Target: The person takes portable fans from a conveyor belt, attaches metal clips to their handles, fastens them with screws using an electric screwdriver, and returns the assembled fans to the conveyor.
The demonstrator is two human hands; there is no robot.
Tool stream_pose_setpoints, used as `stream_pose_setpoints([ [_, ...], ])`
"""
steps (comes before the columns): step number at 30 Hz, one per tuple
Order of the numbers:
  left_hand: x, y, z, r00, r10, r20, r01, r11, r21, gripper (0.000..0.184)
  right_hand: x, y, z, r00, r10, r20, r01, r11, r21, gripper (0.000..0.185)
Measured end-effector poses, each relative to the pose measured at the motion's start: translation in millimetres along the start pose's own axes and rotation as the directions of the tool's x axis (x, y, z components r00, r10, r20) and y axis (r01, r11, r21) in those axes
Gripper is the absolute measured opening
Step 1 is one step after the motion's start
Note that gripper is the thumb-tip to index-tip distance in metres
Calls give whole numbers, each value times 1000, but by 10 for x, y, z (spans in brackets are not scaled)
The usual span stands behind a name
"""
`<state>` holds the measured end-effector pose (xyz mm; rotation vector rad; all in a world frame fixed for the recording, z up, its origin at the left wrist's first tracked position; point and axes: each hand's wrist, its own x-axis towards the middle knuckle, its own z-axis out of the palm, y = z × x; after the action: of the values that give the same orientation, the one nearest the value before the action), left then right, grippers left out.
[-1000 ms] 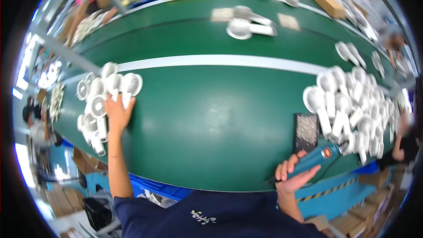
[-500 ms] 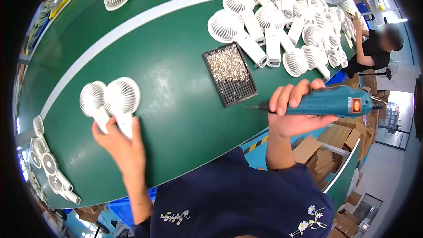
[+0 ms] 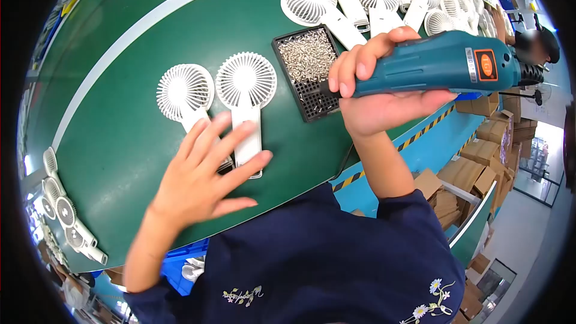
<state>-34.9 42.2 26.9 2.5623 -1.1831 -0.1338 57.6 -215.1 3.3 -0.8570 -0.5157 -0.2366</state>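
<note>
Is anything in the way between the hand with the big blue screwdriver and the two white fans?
Yes, a bit: the tray of screws lies by the nose of the screwdriver, between the right hand and the fans. The left hand is over the fan handles too. Nothing else visible stands between.

Factory assembly line, shown by the green bench [image 3: 120, 138] and stacked cartons [image 3: 480, 144].

Orange label [image 3: 486, 65] on screwdriver [image 3: 429, 66], lettering unclear
</note>
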Motion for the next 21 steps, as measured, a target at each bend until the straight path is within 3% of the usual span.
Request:
stream_pose_setpoints([
  [2, 240, -212, -63, 973, 153, 173, -157, 988, 8, 75, -11, -26, 38, 996, 18, -91, -18, 1000, 4, 90],
  [5, 434, -388, 10, 905, 383, 185, -385, 922, -25, 73, 2, -73, 38, 997, 1, -82, -4, 999, -43, 89],
  [8, 473, -506, 54, 886, 425, 188, -436, 900, 22, 69, -15, -182, 23, 994, 1, -109, -10, 997, -80, 88],
  [9, 445, -489, 81, 915, 372, 154, -383, 923, 44, 69, -20, -213, 16, 991, 4, -134, -14, 997, -75, 88],
  [12, 358, -297, 120, 1000, 2, 23, -4, 995, 100, 71, -93, -296, -30, 997, -34, -76, 27, 995, -96, 85],
  [13, 357, -201, 135, 989, -143, -33, 146, 980, 134, 70, -120, -313, -12, 995, -21, -102, 22, 1000, 7, 96],
  [15, 402, -4, 228, 917, -365, -162, 390, 904, 173, 73, -155, -292, 11, 998, -62, -10, 61, 998, -9, 95],
  [17, 501, 174, 289, 833, -519, -193, 548, 821, 160, 78, -185, -293, 22, 1000, -20, -4, 20, 1000, 13, 94],
  [19, 555, 279, 277, 813, -556, -172, 580, 800, 154, 82, -210, -247, -2, 996, -11, 89, 14, 1000, -26, 94],
  [21, 587, 325, 218, 801, -584, -128, 598, 791, 132, 85, -244, -232, 28, 999, 2, 50, 0, 999, -42, 93],
])
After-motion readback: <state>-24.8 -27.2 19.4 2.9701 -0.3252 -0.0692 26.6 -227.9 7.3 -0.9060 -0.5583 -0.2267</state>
